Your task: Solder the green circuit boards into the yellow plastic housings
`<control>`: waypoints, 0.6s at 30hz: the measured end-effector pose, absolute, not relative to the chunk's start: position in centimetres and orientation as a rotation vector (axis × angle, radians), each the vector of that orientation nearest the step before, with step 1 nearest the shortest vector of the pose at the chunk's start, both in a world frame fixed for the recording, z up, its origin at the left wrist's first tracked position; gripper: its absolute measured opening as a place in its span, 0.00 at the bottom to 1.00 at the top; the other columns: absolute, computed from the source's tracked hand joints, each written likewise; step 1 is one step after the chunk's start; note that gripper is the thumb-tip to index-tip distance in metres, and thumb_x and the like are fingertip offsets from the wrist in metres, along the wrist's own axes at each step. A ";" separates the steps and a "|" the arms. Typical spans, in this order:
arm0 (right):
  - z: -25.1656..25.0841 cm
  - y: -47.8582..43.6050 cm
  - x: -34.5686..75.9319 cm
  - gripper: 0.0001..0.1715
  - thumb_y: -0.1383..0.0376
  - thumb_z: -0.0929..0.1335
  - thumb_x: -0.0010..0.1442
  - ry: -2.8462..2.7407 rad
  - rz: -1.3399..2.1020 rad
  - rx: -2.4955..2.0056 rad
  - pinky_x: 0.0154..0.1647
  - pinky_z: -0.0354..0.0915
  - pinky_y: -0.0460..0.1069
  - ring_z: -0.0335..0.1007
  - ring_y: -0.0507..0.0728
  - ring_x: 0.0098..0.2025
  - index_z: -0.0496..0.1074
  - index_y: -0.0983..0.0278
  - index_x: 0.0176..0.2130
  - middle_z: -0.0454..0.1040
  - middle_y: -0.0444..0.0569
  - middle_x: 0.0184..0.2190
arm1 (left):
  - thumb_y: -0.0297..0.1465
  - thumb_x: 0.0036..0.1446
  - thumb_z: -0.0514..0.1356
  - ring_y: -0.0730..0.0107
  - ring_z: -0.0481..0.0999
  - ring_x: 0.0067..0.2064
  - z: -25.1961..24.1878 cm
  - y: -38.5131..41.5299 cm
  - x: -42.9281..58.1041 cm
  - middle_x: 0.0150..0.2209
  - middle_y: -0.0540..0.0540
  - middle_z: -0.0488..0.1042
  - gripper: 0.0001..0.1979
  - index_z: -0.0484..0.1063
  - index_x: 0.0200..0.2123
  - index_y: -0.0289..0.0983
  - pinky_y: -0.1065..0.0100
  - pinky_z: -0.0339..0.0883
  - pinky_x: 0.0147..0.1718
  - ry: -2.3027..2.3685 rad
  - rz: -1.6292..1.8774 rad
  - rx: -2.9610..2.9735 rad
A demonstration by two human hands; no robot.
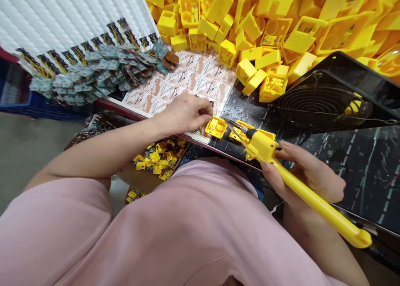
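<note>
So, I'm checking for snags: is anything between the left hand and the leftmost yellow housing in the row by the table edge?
Nothing visible stands between them: the left hand is right by the leftmost yellow housing. The yellow tool in the right hand points in from the opposite side.

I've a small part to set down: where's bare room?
The slightly speckled black surface between the fan and right hand; also the patterned surface between the circuit boards and left hand. Crowded: the far side, under heaped yellow housings, and around the tip of the yellow tool.
</note>
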State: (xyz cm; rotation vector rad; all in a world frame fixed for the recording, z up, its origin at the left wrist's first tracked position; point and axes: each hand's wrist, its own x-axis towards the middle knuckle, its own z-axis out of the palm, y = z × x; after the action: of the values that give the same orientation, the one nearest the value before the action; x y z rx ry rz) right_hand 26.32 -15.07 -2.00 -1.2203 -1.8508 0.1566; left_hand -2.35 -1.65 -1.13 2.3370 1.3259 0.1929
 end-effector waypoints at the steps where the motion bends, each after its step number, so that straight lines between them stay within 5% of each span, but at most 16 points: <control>1: -2.1 -15.1 26.2 0.33 0.67 0.80 0.62 -1.838 0.175 -1.217 0.34 0.81 0.52 0.84 0.59 0.33 0.76 0.52 0.63 0.86 0.45 0.39 | 0.31 0.60 0.61 0.63 0.84 0.40 -1.2 -1.6 -2.2 0.36 0.48 0.86 0.12 0.86 0.40 0.39 0.66 0.71 0.43 1.307 0.189 2.363; 9: -2.4 -14.6 25.2 0.16 0.71 0.80 0.59 -1.912 0.191 -1.067 0.24 0.75 0.48 0.80 0.55 0.28 0.76 0.57 0.42 0.83 0.43 0.32 | 0.33 0.58 0.59 0.63 0.84 0.36 -1.4 -1.8 -1.5 0.32 0.47 0.85 0.14 0.85 0.39 0.38 0.66 0.69 0.37 1.294 0.125 2.475; 18: -1.4 -13.3 24.2 0.17 0.69 0.81 0.58 -2.034 0.080 -0.959 0.21 0.70 0.46 0.79 0.53 0.26 0.73 0.59 0.40 0.81 0.42 0.28 | 0.31 0.60 0.56 0.54 0.83 0.35 -0.2 -1.8 -0.1 0.29 0.43 0.82 0.16 0.85 0.37 0.37 0.61 0.66 0.33 1.264 -0.102 2.728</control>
State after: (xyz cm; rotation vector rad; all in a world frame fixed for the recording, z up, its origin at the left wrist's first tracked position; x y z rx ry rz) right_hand 24.18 -13.34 -1.45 -0.9594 -2.0338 0.0804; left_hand -0.09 -1.79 -0.18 2.7275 1.2637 -0.1015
